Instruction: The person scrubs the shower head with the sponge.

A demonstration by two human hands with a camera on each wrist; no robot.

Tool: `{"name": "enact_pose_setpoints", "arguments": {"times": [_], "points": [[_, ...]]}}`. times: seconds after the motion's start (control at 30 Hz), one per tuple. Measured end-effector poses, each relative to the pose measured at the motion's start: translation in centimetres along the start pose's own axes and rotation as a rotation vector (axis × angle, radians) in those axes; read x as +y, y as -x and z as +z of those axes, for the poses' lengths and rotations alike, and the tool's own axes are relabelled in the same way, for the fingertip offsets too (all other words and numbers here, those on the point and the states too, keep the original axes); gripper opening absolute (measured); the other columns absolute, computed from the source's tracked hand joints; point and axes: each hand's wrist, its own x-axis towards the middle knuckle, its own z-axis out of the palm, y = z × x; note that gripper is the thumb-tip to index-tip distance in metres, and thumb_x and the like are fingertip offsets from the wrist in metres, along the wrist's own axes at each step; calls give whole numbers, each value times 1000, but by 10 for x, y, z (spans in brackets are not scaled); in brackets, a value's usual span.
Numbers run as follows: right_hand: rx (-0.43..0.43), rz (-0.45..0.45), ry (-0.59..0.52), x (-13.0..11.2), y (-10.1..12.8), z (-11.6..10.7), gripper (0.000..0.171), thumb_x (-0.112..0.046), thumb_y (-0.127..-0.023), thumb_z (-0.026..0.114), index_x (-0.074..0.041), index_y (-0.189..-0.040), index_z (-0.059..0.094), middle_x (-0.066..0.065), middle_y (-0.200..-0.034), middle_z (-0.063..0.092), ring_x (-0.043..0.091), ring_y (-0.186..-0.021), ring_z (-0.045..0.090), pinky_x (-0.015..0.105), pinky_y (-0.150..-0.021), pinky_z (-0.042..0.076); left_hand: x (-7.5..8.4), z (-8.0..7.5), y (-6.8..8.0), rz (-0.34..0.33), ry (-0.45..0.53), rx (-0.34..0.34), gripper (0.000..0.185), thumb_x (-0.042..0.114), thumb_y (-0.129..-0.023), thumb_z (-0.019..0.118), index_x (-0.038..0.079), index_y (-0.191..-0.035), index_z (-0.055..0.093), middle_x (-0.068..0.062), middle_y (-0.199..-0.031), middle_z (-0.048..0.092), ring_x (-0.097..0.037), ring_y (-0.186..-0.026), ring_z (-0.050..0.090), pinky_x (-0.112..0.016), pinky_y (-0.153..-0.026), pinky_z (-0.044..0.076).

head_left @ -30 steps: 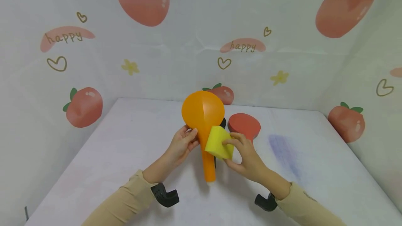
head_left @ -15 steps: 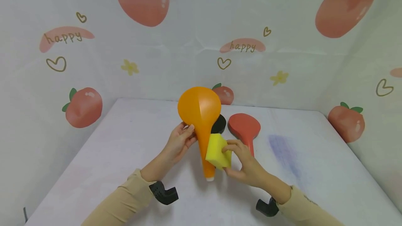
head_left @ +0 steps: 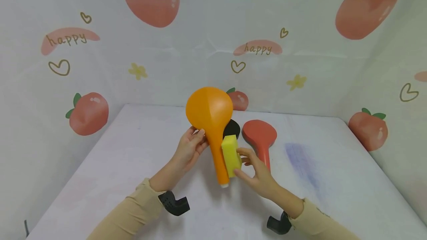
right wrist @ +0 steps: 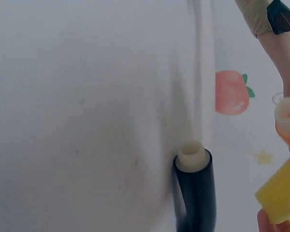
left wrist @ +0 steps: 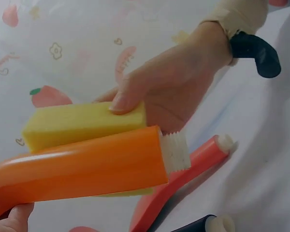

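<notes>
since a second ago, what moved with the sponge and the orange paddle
The right hand slid the yellow sponge down the handle of the orange paddle and turned it edge-on. The left hand lifted the paddle slightly and tipped it left. The red paddle and black paddle stayed on the table.

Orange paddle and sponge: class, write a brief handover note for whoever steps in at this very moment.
Left hand: grips the orange paddle at its neck, head raised.
Right hand: fingers pinch the yellow sponge, pressed against the paddle's handle.
On the table: a red paddle and a black one, behind the orange.
Done: sponge is on the handle.
Left: probably wiping the rest; red and black lie untouched.
</notes>
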Motion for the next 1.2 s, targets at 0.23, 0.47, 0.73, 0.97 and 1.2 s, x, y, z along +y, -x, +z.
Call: {"name": "enact_pose_setpoints", "arguments": {"times": [0.23,0.47,0.73,0.97,1.2], "points": [[-62,-12,-60,7,13,3,44,-9,-84,66,-5,-121,42,11,-119,52,16,-98,60,24,-81,51,9,2,0,82,57,57,39,8,-100,37,3,-138,27,-5,-117,49,-9,-100,60,-22,-91,52],[-107,29,-173,10,21,5,44,-8,-86,64,-4,-121,37,13,-118,49,12,-101,60,25,-83,52,18,2,-1,151,156,107,31,9,-99,38,8,-130,34,-3,-118,49,-12,-100,58,-22,-92,52],[-80,60,-257,8,22,9,46,-6,-86,63,-2,-121,34,15,-120,47,5,-101,58,20,-87,51,22,3,-1,182,197,157,27,12,-99,40,13,-125,35,-3,-119,48,-14,-101,56,-25,-96,49],[-5,92,-339,3,19,13,47,-4,-86,62,-2,-123,33,14,-118,45,5,-105,57,16,-93,48,24,5,0,228,243,179,27,14,-98,41,13,-125,35,-3,-119,47,-12,-99,57,-22,-92,51],[69,123,-395,0,14,18,48,-3,-85,64,-3,-121,33,9,-119,45,7,-101,58,15,-93,47,25,9,2,238,271,199,27,14,-98,43,14,-124,38,-2,-116,48,-12,-96,57,-22,-91,52]]}}
